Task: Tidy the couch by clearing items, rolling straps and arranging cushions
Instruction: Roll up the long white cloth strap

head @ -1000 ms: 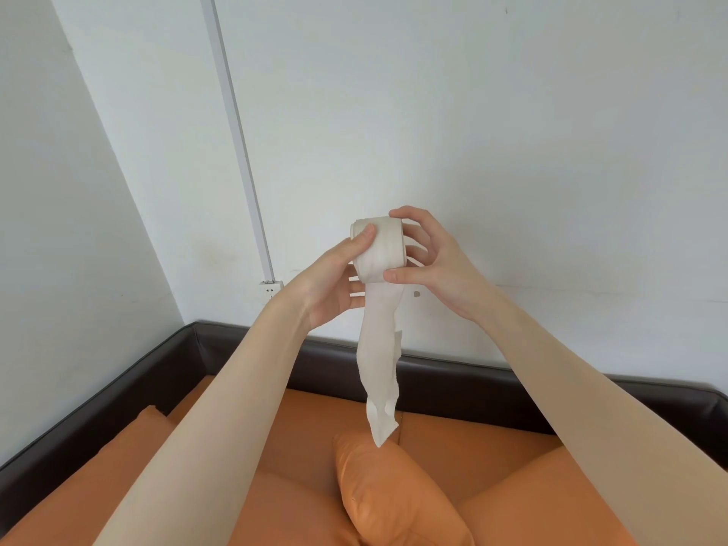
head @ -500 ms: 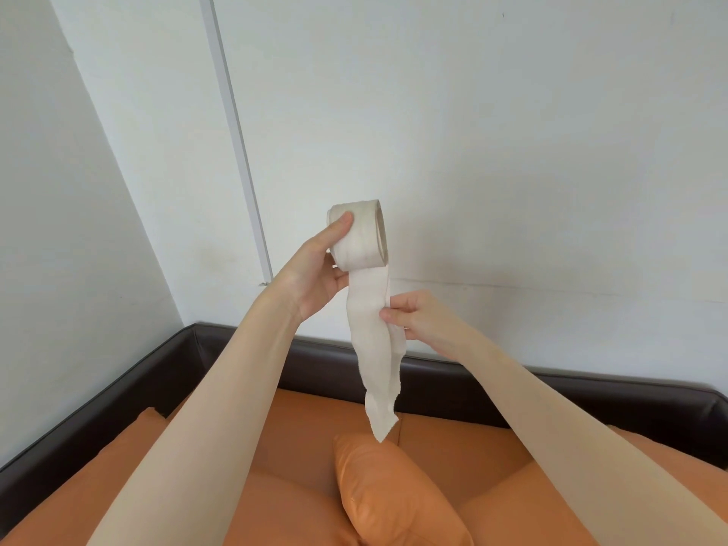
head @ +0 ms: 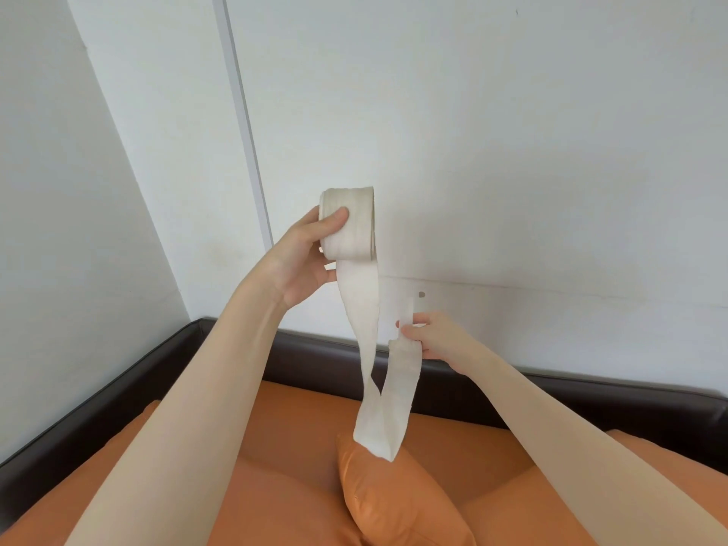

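Strap (head: 360,333) loop above cushion (head: 394,502)

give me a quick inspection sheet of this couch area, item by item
surface: orange couch seat with dark frame along the back and left side
job's things: cream strap, mostly wound into a roll; its loose tail hangs in a loop down to the orange cushion standing on the seat
clutter: nothing seen
grippers: left hand grips the roll, thumb on its face; right hand pinches the tail's free end, lifted up
cables: nothing seen loose; a white conduit strip runs down the wall
surroundings: white walls meeting at a corner, a small mark on the wall
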